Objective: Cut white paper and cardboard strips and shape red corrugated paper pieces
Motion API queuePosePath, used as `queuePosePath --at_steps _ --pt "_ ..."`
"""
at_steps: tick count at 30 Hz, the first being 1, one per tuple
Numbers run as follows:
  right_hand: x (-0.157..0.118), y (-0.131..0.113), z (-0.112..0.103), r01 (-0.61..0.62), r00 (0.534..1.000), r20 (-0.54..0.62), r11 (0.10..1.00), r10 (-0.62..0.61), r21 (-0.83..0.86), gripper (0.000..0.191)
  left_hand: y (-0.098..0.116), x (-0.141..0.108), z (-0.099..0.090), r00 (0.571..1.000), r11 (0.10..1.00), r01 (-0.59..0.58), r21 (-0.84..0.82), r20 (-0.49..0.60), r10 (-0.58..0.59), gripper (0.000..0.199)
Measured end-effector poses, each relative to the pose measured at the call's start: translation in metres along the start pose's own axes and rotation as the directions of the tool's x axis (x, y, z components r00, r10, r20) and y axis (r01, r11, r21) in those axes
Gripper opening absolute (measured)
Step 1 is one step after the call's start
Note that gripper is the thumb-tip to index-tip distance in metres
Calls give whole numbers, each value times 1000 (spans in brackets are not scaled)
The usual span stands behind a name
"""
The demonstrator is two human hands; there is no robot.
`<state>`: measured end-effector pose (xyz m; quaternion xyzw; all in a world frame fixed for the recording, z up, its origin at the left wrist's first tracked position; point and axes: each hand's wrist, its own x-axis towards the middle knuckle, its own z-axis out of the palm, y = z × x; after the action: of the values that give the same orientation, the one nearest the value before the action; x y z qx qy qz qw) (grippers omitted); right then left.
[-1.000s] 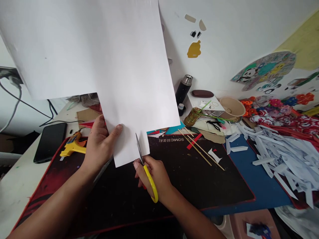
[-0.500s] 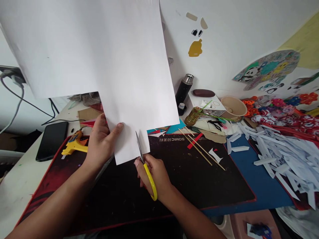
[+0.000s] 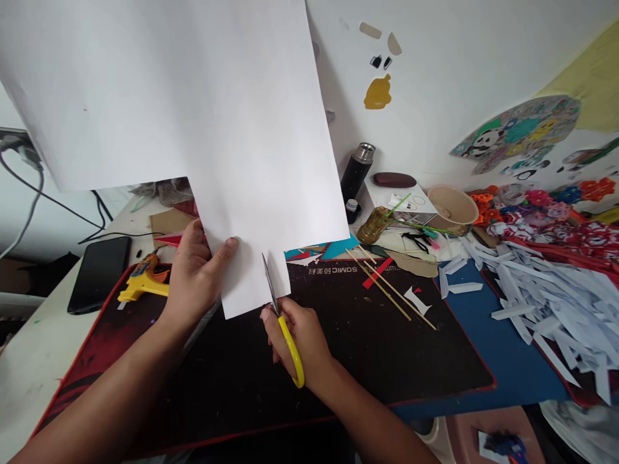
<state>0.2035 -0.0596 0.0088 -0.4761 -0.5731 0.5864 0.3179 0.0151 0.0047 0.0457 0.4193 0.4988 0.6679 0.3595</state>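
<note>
A large white sheet of paper [image 3: 261, 148] hangs in front of me, with a narrower tab at its lower end. My left hand [image 3: 197, 274] grips the tab's left edge, thumb in front and fingers behind. In my right hand [image 3: 302, 332] is a pair of scissors [image 3: 291, 348] with a yellow handle, its fingers closed round the grips. One blade lies over the front of the tab, pointing up from its bottom edge; the other blade is hidden behind the paper.
Under my hands lies a black desk mat [image 3: 367, 361]. A yellow glue gun [image 3: 145, 283] and a black phone [image 3: 100, 274] are at left. Thin sticks [image 3: 387, 290], a black thermos [image 3: 358, 171], a beige bowl [image 3: 453, 209] and heaped white paper strips [image 3: 551, 316] lie to the right.
The view has shifted very slightly. Both hands, the scissors and the paper hold almost the same position as before.
</note>
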Motion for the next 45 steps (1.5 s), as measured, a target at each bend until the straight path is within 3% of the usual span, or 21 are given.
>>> queuePosePath --at_steps 35,45 --pt "-1 0 -1 -67 998 -15 998 67 -6 31 1 -1 5 1000 1000 18 -16 -5 -18 40" --pt "1 4 -2 -40 999 -32 998 38 -55 32 0 -2 4 1000 1000 23 -3 -1 -23 40"
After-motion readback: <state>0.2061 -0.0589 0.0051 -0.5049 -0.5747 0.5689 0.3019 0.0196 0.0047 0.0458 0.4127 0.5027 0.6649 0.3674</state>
